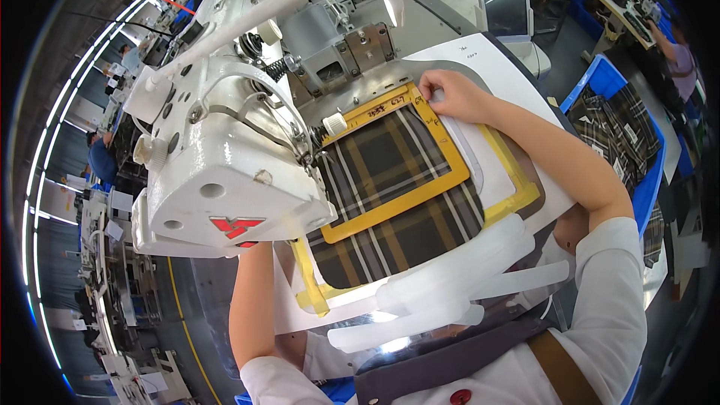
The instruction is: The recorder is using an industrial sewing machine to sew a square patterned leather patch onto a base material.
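Observation:
A yellow frame (pixel 397 205) lies over dark plaid fabric (pixel 409 244) with brown and white stripes. The cloth shows inside the opening and sticks out beyond the near bar. My right hand (pixel 459 96) is at the frame's far right corner, with thumb and fingers closed on its edge. My left forearm (pixel 253 300) reaches up behind the white sewing machine head (pixel 225 172), which hides the left hand. Beneath the cloth is a white sheet edged with yellow tape (pixel 517 193). The machine's metal clamp plate (pixel 360 94) borders the frame's far side.
Glossy clear-white strips (pixel 450 277) lie along the near edge of the work. A monitor (pixel 504 4) stands at the back right. Right of me is a blue bin (pixel 600 79) with folded plaid pieces (pixel 622 131). A curved white lamp arm (pixel 300 4) passes above the machine.

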`<control>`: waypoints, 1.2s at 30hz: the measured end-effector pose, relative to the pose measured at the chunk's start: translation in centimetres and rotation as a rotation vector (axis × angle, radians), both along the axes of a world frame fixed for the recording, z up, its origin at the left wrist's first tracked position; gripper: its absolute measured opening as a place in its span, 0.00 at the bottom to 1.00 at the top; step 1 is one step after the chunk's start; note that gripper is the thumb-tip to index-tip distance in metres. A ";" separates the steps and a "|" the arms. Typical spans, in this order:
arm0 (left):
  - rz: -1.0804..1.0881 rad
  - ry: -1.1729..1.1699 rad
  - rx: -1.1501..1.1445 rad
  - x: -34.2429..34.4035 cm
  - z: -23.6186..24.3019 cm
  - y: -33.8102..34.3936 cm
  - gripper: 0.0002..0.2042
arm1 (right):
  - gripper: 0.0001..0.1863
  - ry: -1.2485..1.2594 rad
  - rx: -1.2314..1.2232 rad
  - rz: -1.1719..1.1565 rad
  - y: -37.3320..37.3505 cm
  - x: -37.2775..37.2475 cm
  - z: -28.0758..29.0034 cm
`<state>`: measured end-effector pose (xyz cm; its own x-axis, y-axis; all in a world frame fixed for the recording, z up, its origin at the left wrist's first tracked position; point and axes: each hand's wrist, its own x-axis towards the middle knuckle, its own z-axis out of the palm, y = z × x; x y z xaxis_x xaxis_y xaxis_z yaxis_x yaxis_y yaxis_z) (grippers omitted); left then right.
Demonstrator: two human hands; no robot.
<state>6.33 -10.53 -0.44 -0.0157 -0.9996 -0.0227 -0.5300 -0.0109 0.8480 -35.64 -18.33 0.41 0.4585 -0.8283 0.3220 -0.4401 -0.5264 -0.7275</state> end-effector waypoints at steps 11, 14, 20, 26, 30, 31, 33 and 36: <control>0.087 0.082 -0.020 0.1 -2.3 -0.7 0.11 | 0.05 -0.011 -0.063 -0.289 -2.5 1.1 -1.7; 0.111 0.103 -0.024 -0.4 -2.0 -0.3 0.11 | 0.09 -0.094 -0.100 -0.298 -0.7 0.7 -0.9; 0.152 -0.345 -0.335 -3.5 1.7 11.3 0.06 | 0.14 0.108 -0.317 0.132 13.6 -2.9 1.9; -0.538 -0.666 -0.363 -8.6 2.6 15.9 0.28 | 0.31 0.562 -0.279 0.181 19.1 -1.8 1.3; -0.500 -0.683 -0.284 -9.8 3.1 15.1 0.31 | 0.36 0.584 -0.242 0.156 18.8 -1.3 1.4; -0.499 -0.656 -0.277 -9.8 3.1 15.2 0.30 | 0.36 0.578 -0.265 0.164 18.8 -1.3 1.5; -0.485 -0.665 -0.297 -9.5 3.1 15.4 0.29 | 0.38 0.614 -0.206 0.175 18.9 -1.3 1.7; -0.466 -0.676 -0.341 -9.1 2.7 15.9 0.29 | 0.33 0.623 -0.241 0.179 19.2 -1.1 1.9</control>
<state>-2.81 5.40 2.25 -0.5139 -0.8490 0.1230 -0.8060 0.5270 0.2695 -36.78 0.84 2.35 0.7406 -0.6612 0.1199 -0.6295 -0.7451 -0.2205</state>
